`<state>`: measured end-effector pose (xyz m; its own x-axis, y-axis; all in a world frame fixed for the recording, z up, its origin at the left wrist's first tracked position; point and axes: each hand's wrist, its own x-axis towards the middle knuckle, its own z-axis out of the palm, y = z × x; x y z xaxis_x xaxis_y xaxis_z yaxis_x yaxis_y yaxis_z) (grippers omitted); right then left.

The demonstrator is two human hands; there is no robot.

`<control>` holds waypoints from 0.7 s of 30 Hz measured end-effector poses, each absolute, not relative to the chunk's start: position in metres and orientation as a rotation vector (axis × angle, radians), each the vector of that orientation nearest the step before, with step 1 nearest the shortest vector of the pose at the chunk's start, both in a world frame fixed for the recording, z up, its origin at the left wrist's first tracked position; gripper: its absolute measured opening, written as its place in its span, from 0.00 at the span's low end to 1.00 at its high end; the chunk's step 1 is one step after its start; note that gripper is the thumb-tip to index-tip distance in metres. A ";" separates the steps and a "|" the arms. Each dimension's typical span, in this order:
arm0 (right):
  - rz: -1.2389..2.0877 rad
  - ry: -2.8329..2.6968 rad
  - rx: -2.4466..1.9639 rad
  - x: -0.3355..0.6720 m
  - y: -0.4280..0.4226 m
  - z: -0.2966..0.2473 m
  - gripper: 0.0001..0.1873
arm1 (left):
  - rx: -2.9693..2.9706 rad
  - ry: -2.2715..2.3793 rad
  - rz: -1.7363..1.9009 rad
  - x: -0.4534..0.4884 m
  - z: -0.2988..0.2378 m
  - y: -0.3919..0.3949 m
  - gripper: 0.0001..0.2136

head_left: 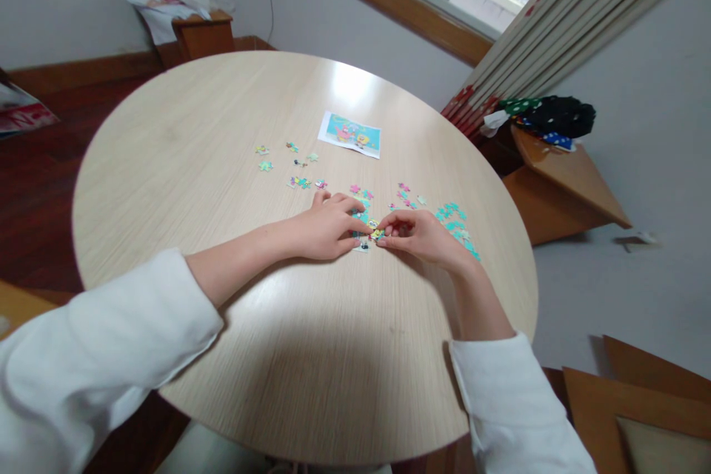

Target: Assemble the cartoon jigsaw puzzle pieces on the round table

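My right hand (414, 235) pinches a small yellow puzzle piece (378, 234) between thumb and fingers. The piece meets the right side of a joined section of jigsaw puzzle (361, 217), mostly turquoise. My left hand (333, 226) lies over that section with its fingers spread, fingertips on the joined pieces, and hides part of it. Loose turquoise pieces (452, 218) lie to the right of my right hand. Some pink pieces (404, 195) are just beyond it. More mixed pieces (300, 182) are scattered beyond my left hand.
A printed picture (351, 135) with a pink and a yellow cartoon figure lies farther back on the round wooden table (183, 133). A wooden stool (205, 37) holding papers and bags stands behind at left. Another wooden stool (561, 185) with cloths on it is at right.
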<state>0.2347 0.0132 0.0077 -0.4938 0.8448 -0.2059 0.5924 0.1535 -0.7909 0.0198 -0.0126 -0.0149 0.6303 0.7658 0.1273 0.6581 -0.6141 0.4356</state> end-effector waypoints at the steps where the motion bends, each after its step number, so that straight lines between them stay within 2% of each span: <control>1: 1.255 -2.149 -1.384 0.235 0.013 0.008 0.14 | 2.506 1.138 0.435 0.020 -0.015 -0.013 0.15; 21: 1.218 -2.214 -1.402 0.238 0.011 0.010 0.12 | 2.501 1.139 0.425 0.020 -0.014 -0.013 0.15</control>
<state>0.2382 0.0114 0.0100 -0.5051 0.8367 -0.2118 0.6266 0.1868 -0.7566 0.0200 -0.0127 -0.0137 0.6302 0.7669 0.1215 0.6588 -0.6109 0.4390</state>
